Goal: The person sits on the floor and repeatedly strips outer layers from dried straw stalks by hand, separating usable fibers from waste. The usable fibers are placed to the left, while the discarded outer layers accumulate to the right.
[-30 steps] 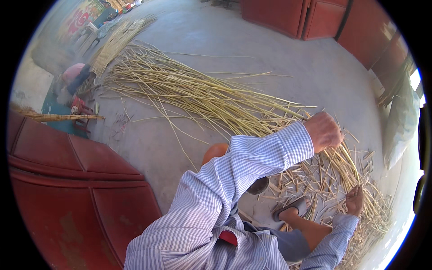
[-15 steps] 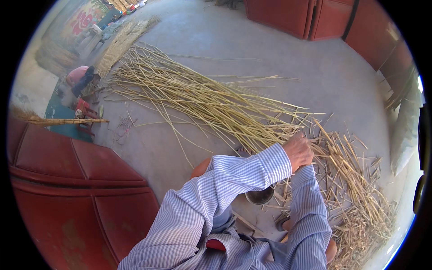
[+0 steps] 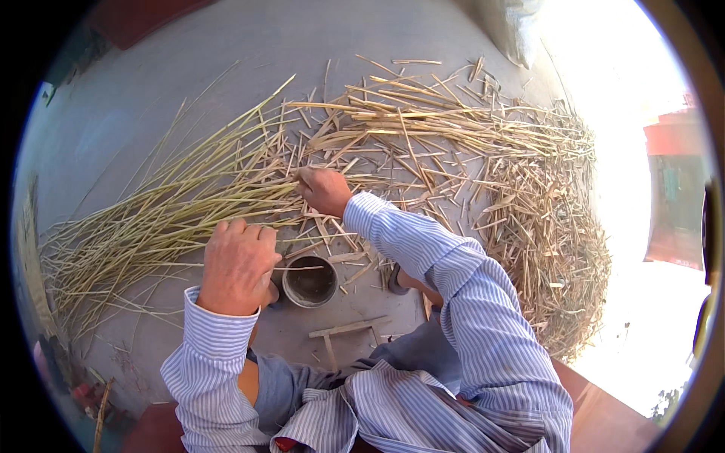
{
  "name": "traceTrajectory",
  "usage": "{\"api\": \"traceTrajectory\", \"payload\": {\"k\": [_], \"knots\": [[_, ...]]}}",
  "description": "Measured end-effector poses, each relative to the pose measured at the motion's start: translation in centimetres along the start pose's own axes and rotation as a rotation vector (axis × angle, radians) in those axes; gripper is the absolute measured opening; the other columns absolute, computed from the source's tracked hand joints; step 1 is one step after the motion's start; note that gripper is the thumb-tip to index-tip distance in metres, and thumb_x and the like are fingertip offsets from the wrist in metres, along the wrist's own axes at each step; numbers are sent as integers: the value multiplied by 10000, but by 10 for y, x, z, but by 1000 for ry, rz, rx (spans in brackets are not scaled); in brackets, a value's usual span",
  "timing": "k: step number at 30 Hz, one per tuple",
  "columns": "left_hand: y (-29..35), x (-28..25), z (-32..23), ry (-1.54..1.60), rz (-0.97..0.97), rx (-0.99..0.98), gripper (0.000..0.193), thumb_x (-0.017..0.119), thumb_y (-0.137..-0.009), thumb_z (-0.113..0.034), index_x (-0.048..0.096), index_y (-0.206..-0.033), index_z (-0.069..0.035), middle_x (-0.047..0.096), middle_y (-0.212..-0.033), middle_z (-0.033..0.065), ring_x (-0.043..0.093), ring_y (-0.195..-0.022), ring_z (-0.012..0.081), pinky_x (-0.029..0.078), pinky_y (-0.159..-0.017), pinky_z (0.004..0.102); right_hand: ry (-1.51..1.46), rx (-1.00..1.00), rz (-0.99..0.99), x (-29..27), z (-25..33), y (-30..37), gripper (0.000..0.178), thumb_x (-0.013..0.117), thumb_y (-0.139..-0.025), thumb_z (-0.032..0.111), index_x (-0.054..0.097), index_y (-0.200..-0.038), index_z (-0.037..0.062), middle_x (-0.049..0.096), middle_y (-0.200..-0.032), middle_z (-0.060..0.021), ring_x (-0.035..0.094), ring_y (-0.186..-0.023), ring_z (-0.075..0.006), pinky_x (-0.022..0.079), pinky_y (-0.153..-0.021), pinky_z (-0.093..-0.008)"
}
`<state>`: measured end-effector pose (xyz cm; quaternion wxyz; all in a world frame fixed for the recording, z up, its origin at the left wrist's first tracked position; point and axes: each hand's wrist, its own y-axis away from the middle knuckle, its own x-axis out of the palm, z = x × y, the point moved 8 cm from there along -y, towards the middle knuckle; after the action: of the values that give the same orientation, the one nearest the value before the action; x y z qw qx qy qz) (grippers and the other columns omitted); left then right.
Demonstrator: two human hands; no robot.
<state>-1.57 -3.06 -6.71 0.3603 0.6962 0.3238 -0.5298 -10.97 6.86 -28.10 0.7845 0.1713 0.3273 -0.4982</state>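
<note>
My left hand (image 3: 240, 266) is closed around a thin pale stalk (image 3: 303, 268), which sticks out to both sides of the fist. The stalk's right end passes over a round dark metal bowl (image 3: 310, 282) standing on the floor between my feet. Farther off and to the right, my right hand (image 3: 325, 190) has its fingers pressed together at the right end of a heap of long green-yellow stalks (image 3: 189, 204). What those fingers grip, if anything, is hidden behind the hand.
Short cut straw pieces (image 3: 544, 249) pile up on the right, with a bundle of longer dry stalks (image 3: 423, 113) beyond my right hand. A small wooden frame (image 3: 351, 326) lies near my legs. A pale sack (image 3: 517, 30) stands at the far right.
The view has swung to the right. My hands were close together at the right end of the stalk heap; now they are apart, the left one nearer me with a stalk in it.
</note>
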Motion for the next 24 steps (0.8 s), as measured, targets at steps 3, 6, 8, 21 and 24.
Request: {"api": "traceTrajectory", "payload": {"k": [3, 6, 8, 21, 24], "knots": [[-17, 7, -12, 9, 45, 40, 270, 729, -734, -218, 590, -872, -32, 607, -826, 120, 547, -840, 305, 410, -768, 421, 409, -261, 293, 10, -63, 69, 189, 591, -844, 202, 640, -972, 73, 630, -892, -140, 642, -864, -318, 483, -793, -457], [-24, 18, -16, 13, 82, 43, 316, 748, -709, -208, 614, -928, -23, 616, -850, 115, 540, -839, 301, 409, -768, 417, 635, -118, 404, 1, -121, 97, 311, 591, -839, 185, 634, -1136, 105, 575, -1230, -183, 523, -1200, -332, 386, -1003, -472], [-30, 23, -19, 25, 106, 39, 353, 761, -694, -198, 627, -967, -19, 621, -869, 111, 535, -842, 298, 410, -771, 413, 760, -46, 379, -15, -158, 105, 395, 581, -852, 190, 594, -1240, 121, 459, -1383, -201, 403, -1318, -369, 316, -1079, -498], [-78, 54, -31, 41, 238, 25, 367, 724, -722, -204, 628, -999, 16, 618, -881, 144, 536, -853, 329, 404, -771, 436, 683, 1511, 1156, -210, -452, 457, 504, 542, -932, 245, 454, -1414, 126, 411, -1473, -146, 368, -1372, -336, 319, -1093, -505], [-80, 55, -38, 22, 244, 44, 382, 722, -727, -202, 627, -1018, 27, 626, -887, 143, 540, -846, 319, 402, -760, 428, 654, 1454, 1366, -240, -440, 513, 473, 570, -898, 257, 535, -1348, 113, 496, -1402, -145, 458, -1307, -317, 388, -1054, -460]]}}
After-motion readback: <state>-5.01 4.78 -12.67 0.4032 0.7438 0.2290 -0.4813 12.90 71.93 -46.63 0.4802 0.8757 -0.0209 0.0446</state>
